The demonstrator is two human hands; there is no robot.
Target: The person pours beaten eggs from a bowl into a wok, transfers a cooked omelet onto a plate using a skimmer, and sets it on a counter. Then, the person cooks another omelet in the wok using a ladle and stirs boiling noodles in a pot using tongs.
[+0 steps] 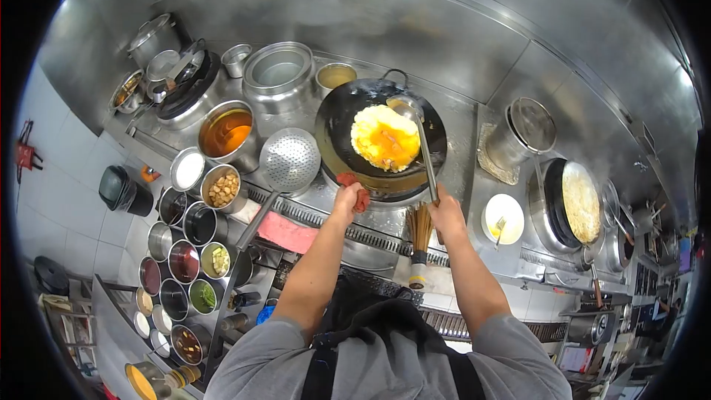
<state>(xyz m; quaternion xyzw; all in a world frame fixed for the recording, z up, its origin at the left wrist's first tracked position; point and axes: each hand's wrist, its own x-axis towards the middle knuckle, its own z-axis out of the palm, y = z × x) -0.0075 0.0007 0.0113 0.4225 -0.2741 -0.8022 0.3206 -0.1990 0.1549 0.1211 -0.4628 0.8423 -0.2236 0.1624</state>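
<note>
Fingers of the left hand (345, 203) are gripping a bunched red cloth (355, 188) at the near rim of a black wok (338, 117); the right hand (446, 215) is wrapping firmly around a ladle (429, 161). Egg (384, 139) is lying in the wok, at one o'clock from the left fingers, eleven from the right. It is looking pale and set outside, wet orange-yellow inside. From the wok, a pot (248, 157) is holding orange liquid at nine o'clock, a smaller pot (242, 197) tan cubes at eight; a white bowl (516, 220) is holding a spoon (501, 227) and yellow traces at four.
</note>
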